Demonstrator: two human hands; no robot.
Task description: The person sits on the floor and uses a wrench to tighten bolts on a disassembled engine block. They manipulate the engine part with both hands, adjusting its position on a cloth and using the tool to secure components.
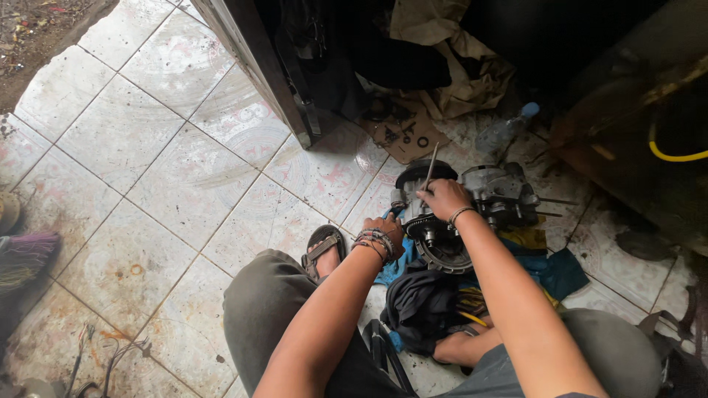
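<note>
A grimy metal engine block (487, 203) lies on rags on the tiled floor between my feet. My right hand (441, 197) is closed around a thin metal tool (430, 166) that sticks up and away from it, its lower end at the engine's round housing (442, 247). My left hand (385, 228), with several bracelets at the wrist, presses against the left side of that housing, fingers curled on its edge. Blue cloth (557, 271) and a dark rag (420, 302) lie under and in front of the engine.
A piece of cardboard (404, 133) with small rings and parts lies behind the engine, beside a plastic bottle (505, 131). A dark door frame (258, 66) stands at the back. Loose wires (110, 350) lie at the lower left. A yellow hose (675, 155) curves at the right.
</note>
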